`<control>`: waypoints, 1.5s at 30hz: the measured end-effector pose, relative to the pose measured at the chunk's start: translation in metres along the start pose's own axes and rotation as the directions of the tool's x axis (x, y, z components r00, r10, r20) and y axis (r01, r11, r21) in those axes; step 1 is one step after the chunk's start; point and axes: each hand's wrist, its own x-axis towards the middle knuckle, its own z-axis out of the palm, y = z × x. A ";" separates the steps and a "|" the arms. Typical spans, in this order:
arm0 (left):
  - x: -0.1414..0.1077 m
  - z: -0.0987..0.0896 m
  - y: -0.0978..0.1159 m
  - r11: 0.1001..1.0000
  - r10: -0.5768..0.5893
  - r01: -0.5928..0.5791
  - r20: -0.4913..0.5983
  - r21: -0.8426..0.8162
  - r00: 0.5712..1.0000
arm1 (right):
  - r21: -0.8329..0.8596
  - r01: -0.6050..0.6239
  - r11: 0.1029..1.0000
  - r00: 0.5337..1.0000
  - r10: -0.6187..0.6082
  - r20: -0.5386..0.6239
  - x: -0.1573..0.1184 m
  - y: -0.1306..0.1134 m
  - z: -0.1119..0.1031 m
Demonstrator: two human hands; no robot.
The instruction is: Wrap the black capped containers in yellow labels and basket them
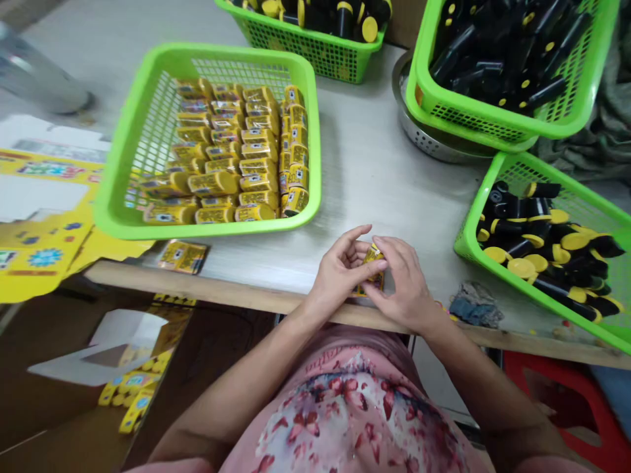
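My left hand (pixel 340 266) and my right hand (pixel 405 279) meet at the table's front edge. Both have their fingers closed around a small yellow item (pixel 375 255) with printed wrapping, mostly hidden by the fingers. More of the yellow wrapping shows just below my thumbs; whether it is a separate piece I cannot tell. To the left, a flat stack of yellow printed labels (pixel 181 256) lies near the edge. Behind it stands a green basket (pixel 210 231) with rows of yellow wrapped cylinders (pixel 259 150).
Right of my hands are a crumpled grey cloth (pixel 476 305) and a green basket (pixel 552 303) of black, yellow-capped tubes. Further back stand more green baskets over a metal colander (pixel 434 141). Yellow cardboard (pixel 44 243) lies left, above an open box (pixel 64 381).
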 end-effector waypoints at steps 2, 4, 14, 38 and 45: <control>0.000 0.000 0.001 0.997 -0.056 0.058 0.033 -0.059 0.998 | -0.008 0.035 0.999 0.997 -0.036 -0.070 -0.001 -0.002 0.002; 0.000 0.000 0.004 0.979 -0.155 0.167 0.105 -0.117 0.982 | 0.046 0.026 0.999 0.995 -0.021 -0.093 -0.002 -0.002 0.001; 0.001 -0.002 0.012 0.957 -0.240 0.270 0.231 -0.107 0.943 | 0.095 0.113 0.989 0.989 -0.103 -0.107 0.000 -0.004 -0.005; -0.001 -0.005 0.000 0.987 -0.137 0.143 0.087 -0.069 0.987 | -0.074 0.163 0.984 0.977 -0.171 -0.128 -0.002 0.001 0.004; -0.006 -0.003 0.010 0.998 -0.042 0.046 0.071 -0.049 0.997 | -0.094 0.199 0.975 0.970 -0.182 0.163 0.011 -0.008 -0.028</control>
